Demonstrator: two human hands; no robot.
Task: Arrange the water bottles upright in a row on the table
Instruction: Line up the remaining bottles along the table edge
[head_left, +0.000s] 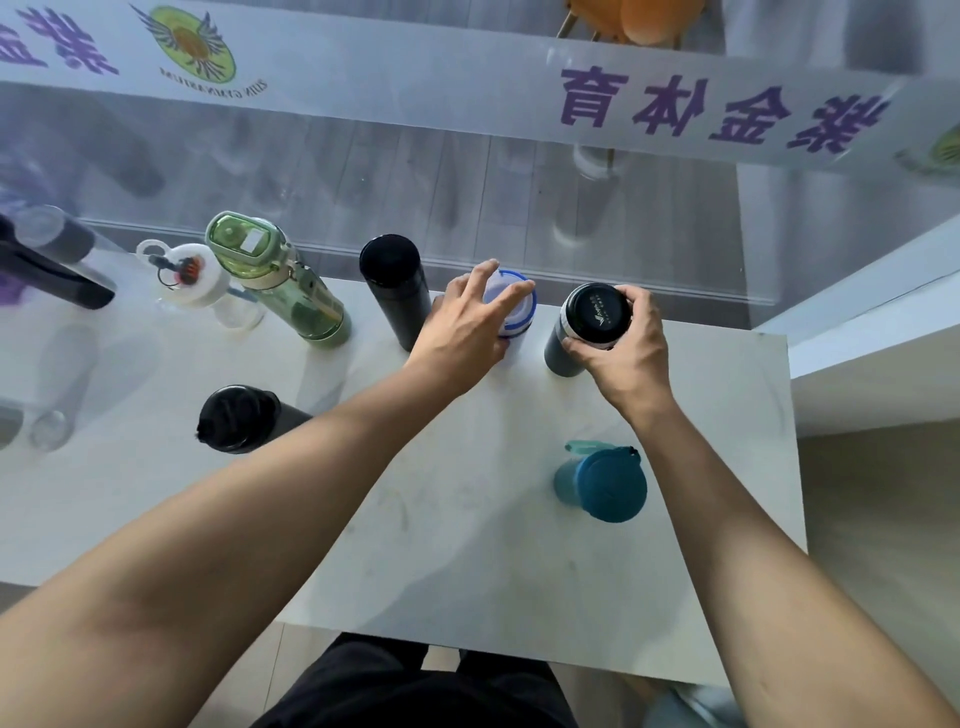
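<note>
My right hand (626, 358) is wrapped around the black cap of the grey flask (569, 338), fingers curled round its rim; the flask stands upright, long axis vertical, cap towards me. I take this flask as my landmark. Just to its left my left hand (465, 325) rests with fingers spread over the blue-rimmed clear bottle (517, 312), also upright; I cannot tell how firmly it presses.

Further left of the flask along the far edge stand the black flask (392, 288), the green bottle (280, 283), the white-lidded bottle (195, 278) and, at the picture's edge, a dark-handled bottle (52, 265), all with caps up; they appear to lean only through the wide lens. Nearer me than the flask stands the teal bottle (605, 483), upright. Well to the left and nearer me is a black-capped bottle (239, 418), its lower body hidden by my forearm.

That makes eight bottles I can count, six in the far row and two out of it.

The white marble-patterned table (467, 545) meets a glass partition (467, 171) with a frosted band of purple lettering; grey plank flooring shows beyond.
</note>
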